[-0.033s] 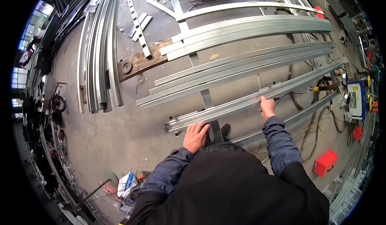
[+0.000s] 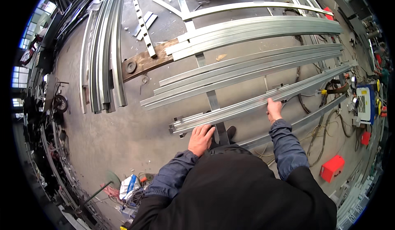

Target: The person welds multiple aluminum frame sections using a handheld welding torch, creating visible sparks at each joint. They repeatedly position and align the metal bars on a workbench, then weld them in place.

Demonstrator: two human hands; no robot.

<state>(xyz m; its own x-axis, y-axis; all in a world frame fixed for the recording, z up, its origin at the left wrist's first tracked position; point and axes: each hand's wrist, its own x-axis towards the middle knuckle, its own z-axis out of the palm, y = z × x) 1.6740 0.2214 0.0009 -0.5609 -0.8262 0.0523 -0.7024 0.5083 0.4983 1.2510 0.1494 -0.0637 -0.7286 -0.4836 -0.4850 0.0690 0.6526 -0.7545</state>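
Note:
A long galvanized metal profile [image 2: 230,109] lies slantwise in front of me, with small brackets at its left end and along its sides. My left hand [image 2: 200,140] rests at its near edge, close to the left end, fingers stretched out along the metal. Farther right, my right hand [image 2: 274,110] is closed at the same near edge. What it holds, if anything, I cannot make out; a blurred pinkish patch shows by its fingertips. A dark crossbar [image 2: 221,133] runs beneath the profile between my hands.
Beyond lie more long metal profiles [image 2: 247,63] and a wider bundle [image 2: 263,30]. Other profiles [image 2: 100,53] stand in a stack at left, near a wooden plank [image 2: 142,67]. At right are a red box [image 2: 332,168], a blue-and-white machine [image 2: 364,102] and cables [image 2: 323,135] on the floor.

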